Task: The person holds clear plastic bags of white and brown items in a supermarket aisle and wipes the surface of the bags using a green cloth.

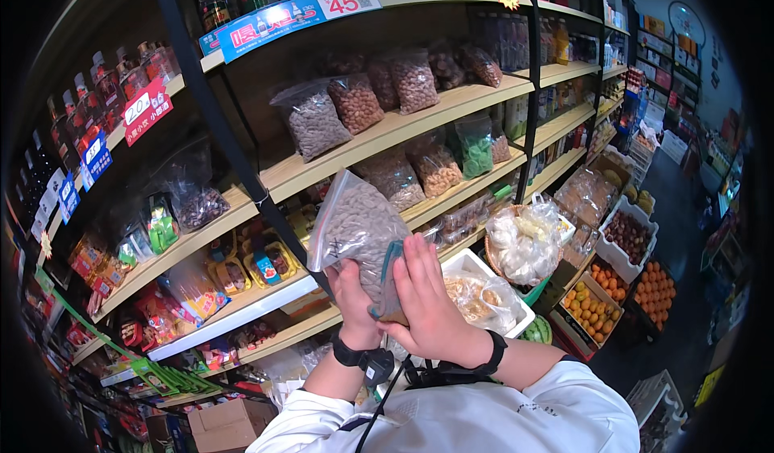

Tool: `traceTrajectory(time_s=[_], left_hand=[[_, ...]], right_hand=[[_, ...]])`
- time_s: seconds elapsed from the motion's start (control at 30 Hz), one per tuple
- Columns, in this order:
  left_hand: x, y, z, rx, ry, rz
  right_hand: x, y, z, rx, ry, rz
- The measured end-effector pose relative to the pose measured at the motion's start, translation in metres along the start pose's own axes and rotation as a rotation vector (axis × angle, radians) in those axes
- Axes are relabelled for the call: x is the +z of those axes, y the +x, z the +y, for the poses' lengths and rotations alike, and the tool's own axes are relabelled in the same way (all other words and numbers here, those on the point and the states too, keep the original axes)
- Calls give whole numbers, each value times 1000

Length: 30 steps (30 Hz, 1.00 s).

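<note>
A clear zip-top bag of pale nuts or seeds (369,223) is held up in front of me, tilted, its zip edge towards the upper left. My left hand (354,299) grips it from below, with the fingers mostly hidden behind the bag. Flat against the bag's lower right side lies my right hand (426,302), fingers straight and together. Between that palm and the bag a blue-green cloth (390,277) shows in part. Handwriting marks the bag near the zip.
Similar filled bags (314,120) stand on the wooden shelf (399,120) ahead, with more bags (432,163) one level down. A black shelf post (205,96) rises at left. Lower right are a bag-filled basket (523,241), a white foam box (523,317) and fruit crates (589,311).
</note>
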State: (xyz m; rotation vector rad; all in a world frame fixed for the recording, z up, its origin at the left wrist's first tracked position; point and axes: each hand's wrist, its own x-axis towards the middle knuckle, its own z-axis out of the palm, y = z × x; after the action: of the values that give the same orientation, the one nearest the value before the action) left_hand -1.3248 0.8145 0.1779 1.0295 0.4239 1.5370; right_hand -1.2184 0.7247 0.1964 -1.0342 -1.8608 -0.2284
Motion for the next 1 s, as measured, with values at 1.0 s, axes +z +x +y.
traceTrajectory(time_s=[1.0], left_hand=[[26,-6,11,-65,-211,-105]], right_hand=[[-6,0,33,325,573,213]])
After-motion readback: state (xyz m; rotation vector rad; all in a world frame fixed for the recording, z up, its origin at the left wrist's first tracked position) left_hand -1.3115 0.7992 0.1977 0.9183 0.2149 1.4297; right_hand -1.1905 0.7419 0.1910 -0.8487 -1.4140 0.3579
